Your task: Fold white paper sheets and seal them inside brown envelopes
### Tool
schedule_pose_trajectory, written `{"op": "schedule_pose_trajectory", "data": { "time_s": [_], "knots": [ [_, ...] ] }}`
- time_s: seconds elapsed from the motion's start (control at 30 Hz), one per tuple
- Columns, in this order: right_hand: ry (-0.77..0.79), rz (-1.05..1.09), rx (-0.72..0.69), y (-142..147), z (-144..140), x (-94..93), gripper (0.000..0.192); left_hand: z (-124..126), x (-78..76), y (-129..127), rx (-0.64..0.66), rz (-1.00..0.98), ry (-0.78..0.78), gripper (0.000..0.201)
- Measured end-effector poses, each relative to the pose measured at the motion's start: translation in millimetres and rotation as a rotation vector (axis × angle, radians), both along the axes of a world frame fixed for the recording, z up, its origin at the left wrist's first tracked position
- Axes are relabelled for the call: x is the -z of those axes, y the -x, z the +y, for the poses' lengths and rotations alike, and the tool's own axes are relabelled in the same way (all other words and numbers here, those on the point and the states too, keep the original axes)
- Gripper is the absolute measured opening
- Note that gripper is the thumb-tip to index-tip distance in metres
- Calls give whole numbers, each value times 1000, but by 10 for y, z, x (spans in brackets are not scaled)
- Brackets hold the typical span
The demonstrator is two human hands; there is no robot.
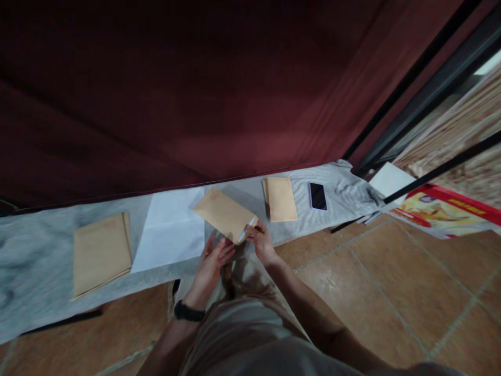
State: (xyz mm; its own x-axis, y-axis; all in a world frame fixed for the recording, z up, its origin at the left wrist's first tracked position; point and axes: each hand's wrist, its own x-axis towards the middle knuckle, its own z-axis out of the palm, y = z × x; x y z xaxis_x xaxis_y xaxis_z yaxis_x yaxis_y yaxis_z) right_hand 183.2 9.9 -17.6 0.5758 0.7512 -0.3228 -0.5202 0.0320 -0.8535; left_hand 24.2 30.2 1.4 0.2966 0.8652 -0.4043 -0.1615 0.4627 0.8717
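Observation:
A brown paper envelope (pixel 227 211) lies slanted over the grey cloth, its mouth turned toward my right hand (pixel 261 241). White folded paper (pixel 246 230) shows in that mouth. My right fingers are closed on the envelope's mouth end, beside the white paper. Along the near edge of the envelope is my left hand (pixel 215 257), fingers stretched out and apart, its fingertips at the near corner. Left of the envelope lies a large white sheet (pixel 172 224) with a crease. A small stack of brown envelopes (pixel 282 201) lies to the right.
Larger brown envelopes (pixel 102 253) are stacked at the left on the grey cloth (pixel 35 261). A phone (pixel 318 197) lies at the right. Behind the narrow surface hangs a dark red curtain (pixel 219 104). A black frame bar (pixel 442 166) and a colourful box (pixel 442 211) stand far right.

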Motion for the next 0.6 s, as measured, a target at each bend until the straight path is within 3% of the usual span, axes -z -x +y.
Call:
{"op": "schedule_pose_trajectory", "data": {
  "time_s": [0.07, 0.23, 0.6],
  "knots": [
    [-14, 3, 14, 51, 11, 42, 32, -63, -35, -166, 22, -140, 118, 70],
    [9, -16, -23, 74, 11, 113, 31, -101, 3, -422, -76, -189, 91, 68],
    [112, 6, -180, -23, -65, 169, 38, 92, 166, -307, -66, -20, 47, 71]
  ]
}}
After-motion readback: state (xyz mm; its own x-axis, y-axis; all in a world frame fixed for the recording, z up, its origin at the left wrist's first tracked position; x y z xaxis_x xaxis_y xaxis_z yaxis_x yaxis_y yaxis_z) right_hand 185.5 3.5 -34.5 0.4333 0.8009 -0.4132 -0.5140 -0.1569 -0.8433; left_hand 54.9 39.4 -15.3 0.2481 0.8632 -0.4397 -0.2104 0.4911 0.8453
